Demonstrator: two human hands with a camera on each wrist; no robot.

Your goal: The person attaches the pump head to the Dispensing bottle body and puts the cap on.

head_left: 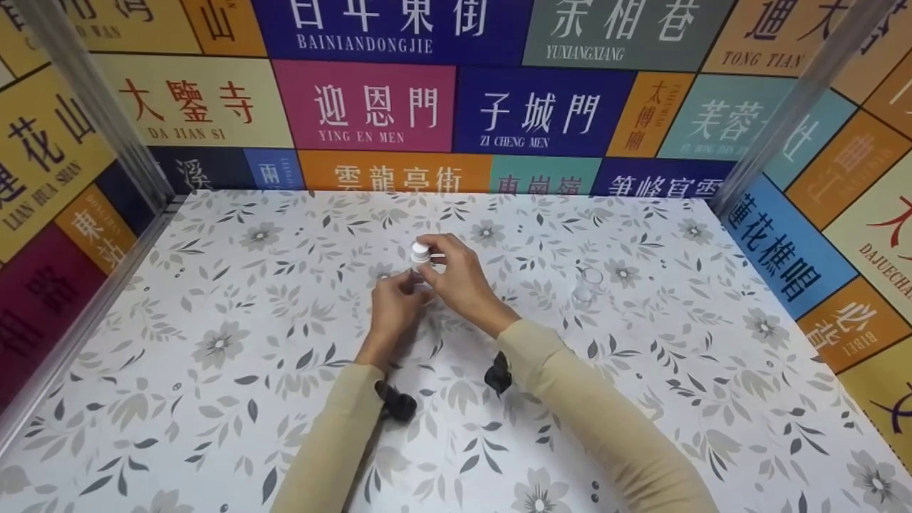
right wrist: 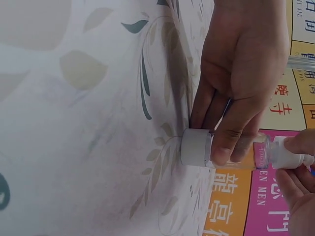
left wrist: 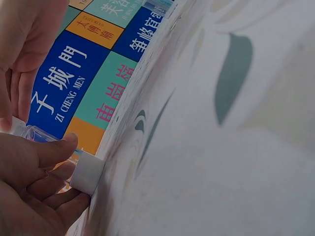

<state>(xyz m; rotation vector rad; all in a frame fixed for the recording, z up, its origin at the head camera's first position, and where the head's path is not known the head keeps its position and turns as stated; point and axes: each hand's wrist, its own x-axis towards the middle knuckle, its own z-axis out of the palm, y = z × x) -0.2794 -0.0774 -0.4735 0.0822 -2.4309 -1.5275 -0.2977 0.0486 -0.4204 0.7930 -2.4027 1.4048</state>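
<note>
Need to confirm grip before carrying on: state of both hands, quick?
Left hand: holding the clear bottle by its body.
Right hand: pinching the bottle's white top between thumb and fingers.

From the bottom of the head view, the left forearm (head_left: pixel 329 442) slopes steeply upward and the right forearm (head_left: pixel 605 413) slants up leftward. Near centre, the left hand (head_left: pixel 396 306) grips low; the right hand (head_left: pixel 462 276), slightly higher, pinches.

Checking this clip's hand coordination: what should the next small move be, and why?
Probably a small twist of the white top by the right hand: it pinches that top while the left hand grips the upright clear bottle below. Which way to turn, I cannot tell.
</note>
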